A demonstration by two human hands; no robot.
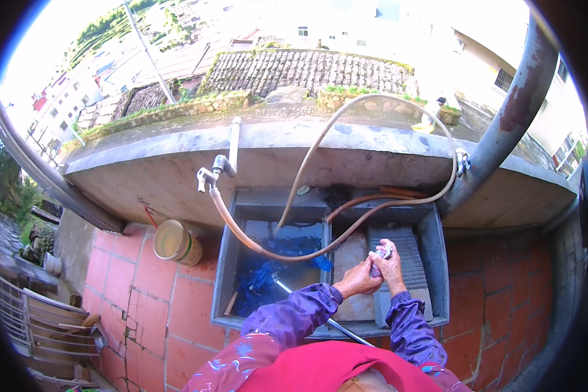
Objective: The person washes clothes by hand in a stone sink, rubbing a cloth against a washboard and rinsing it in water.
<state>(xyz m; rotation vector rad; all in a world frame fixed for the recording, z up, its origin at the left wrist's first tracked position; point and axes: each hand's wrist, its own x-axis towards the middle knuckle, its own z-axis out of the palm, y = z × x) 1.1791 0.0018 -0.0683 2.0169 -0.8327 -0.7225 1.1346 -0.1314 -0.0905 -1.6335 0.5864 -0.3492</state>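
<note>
Both hands close around a small bunched cloth [383,253] with a pale, patterned surface. My left hand [360,279] grips its lower end, and my right hand [391,264] holds the upper part. They are together above the ribbed washboard [397,235] in the right basin of a stone or concrete wash sink [438,274]. Dark blue cloth [257,284] lies in the water of the left basin. A metal pole [340,327] slants from that basin over the sink's front edge, partly hidden by my left sleeve.
One hose [242,230] runs from a tap [210,177] across the sink; another pale hose [318,142] arches into the left basin. A bucket [171,240] stands left on red tiles [147,308]. Behind are a low wall [274,169] and a rusty post [509,112]; a person [432,110] is beyond.
</note>
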